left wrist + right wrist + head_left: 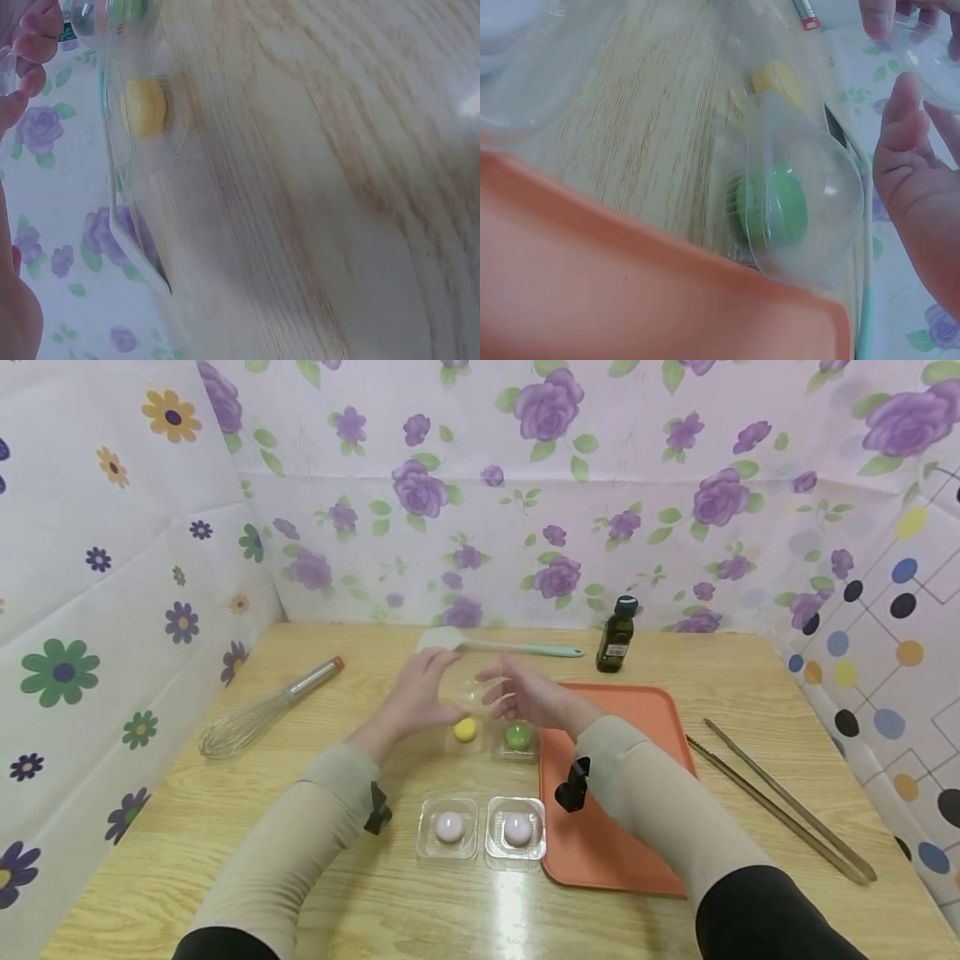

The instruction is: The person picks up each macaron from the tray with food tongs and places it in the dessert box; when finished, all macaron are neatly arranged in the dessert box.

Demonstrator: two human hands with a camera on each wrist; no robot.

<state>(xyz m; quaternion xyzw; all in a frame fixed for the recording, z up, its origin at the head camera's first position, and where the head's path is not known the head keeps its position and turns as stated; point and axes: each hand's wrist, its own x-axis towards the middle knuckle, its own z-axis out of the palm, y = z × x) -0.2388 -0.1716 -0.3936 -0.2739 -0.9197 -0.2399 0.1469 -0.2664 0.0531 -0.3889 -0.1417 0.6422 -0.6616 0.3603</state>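
My left hand point(414, 693) and right hand point(528, 695) hold a clear plastic dome lid point(471, 683) between them, above the table. Left fingers and thumb curl round its left side; right fingers are bent at its right edge. Just below is a yellow macaron point(144, 107) in a clear tray. Beside it, a green macaron point(772, 206) sits under a clear domed cover point(829, 195). Nearer to me, two clear trays stand side by side, each with a pale lilac macaron, the left one point(450, 827) and the right one point(517, 828).
An orange tray point(600, 860) lies under my right forearm. To its right are metal tongs point(787, 802). A dark bottle point(617, 635) and a spatula point(525, 648) are at the back. At the left lies a whisk point(270, 706). Patterned cloth walls surround the table.
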